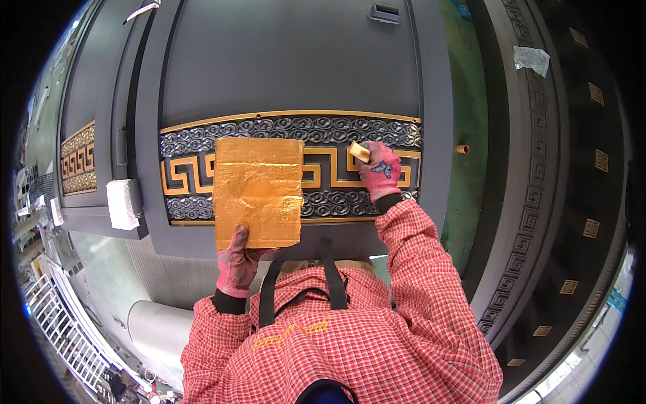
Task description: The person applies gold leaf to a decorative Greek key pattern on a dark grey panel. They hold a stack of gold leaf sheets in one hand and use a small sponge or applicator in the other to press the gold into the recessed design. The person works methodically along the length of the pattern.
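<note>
My left hand (237, 270), in a stained pink glove, grips the lower left corner of a gold-coated sheet (258, 194), likely cardboard. The sheet covers part of a dark grey door panel's decorative band. In my right hand (382, 169), also gloved in pink, is a small pale yellow block (359, 151) that looks like sponge. That hand is over the right part of the gold Greek-key relief (320, 177); whether the block touches it I cannot tell. Rows of dark embossed rosettes (330, 130) run above and below the key pattern, edged by gold strips (287, 114).
Beside the panel at left stands another grey door piece (93, 96) with a similar band. A white-wrapped part (122, 204) projects near its corner. Along the right runs a long grey moulding (530, 207) with a key pattern. A small copper-coloured tube (463, 149) lies on the green surface.
</note>
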Tool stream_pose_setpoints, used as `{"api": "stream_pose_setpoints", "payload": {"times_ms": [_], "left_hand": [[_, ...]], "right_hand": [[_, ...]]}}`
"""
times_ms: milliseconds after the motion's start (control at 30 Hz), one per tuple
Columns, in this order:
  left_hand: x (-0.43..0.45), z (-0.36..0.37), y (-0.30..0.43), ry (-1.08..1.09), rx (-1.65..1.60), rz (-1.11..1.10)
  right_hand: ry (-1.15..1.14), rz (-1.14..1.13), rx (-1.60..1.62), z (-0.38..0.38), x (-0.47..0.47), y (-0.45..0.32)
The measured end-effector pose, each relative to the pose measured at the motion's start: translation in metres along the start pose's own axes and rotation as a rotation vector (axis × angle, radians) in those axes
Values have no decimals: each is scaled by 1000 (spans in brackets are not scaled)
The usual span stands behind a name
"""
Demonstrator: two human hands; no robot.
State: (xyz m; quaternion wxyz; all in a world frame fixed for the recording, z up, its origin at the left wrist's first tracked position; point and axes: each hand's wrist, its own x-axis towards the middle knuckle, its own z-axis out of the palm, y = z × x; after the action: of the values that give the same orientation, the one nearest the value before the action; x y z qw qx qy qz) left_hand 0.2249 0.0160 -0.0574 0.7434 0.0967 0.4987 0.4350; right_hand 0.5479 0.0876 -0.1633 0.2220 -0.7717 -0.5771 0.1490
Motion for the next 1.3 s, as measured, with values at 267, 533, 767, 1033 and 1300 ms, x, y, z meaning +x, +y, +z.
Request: {"api": "stream_pose_setpoints", "payload": {"times_ms": [267, 533, 767, 1033, 1300], "left_hand": [[1, 6, -3, 7, -10, -28], [5, 5, -6, 27, -20, -24], [5, 9, -7, -25, 32, -7], [6, 16, -4, -38, 12, -28], [7, 8, -9, -12, -23, -57]], "right_hand": [[90, 162, -35, -28, -4, 31], [30, 328, 57, -20, 0, 45], [-271, 263, -136, -40, -42, 44], [-184, 382, 50, -39, 5, 34], [-133, 249, 9, -45, -40, 45]]}}
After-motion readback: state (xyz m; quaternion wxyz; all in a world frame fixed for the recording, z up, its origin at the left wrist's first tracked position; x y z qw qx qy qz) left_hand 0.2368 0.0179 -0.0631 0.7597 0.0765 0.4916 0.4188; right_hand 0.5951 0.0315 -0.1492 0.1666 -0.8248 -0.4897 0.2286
